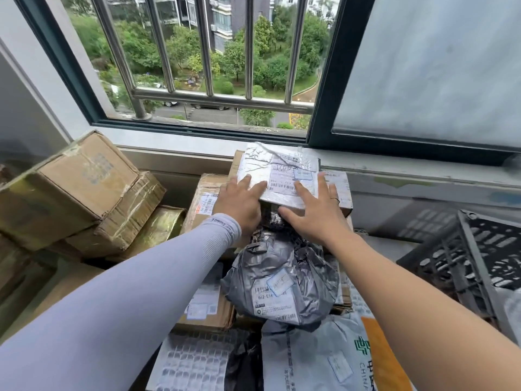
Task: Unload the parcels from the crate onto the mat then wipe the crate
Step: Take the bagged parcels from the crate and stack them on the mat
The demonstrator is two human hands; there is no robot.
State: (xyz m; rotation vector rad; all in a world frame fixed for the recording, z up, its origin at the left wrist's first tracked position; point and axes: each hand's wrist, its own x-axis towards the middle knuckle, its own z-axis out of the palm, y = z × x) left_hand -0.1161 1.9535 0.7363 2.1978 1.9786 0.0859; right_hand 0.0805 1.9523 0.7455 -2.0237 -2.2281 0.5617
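Note:
A flat silver bubble-wrap parcel [277, 167] with a white label lies on top of the parcel pile under the window. My left hand [239, 203] rests on its left edge with fingers straight. Spread flat, my right hand [315, 210] presses on its near right corner. Below my hands sits a crumpled grey plastic bag parcel [282, 277] with a barcode label. A dark slatted plastic crate [462, 255] stands at the right, its inside mostly out of view. The mat is hidden under the parcels.
Taped cardboard boxes [81, 190] are stacked at the left. More cardboard boxes [205, 198] lie under the pile. A bubble mailer [194, 359] and a grey postal bag [324, 359] lie at the near edge. The window sill [408, 167] runs behind.

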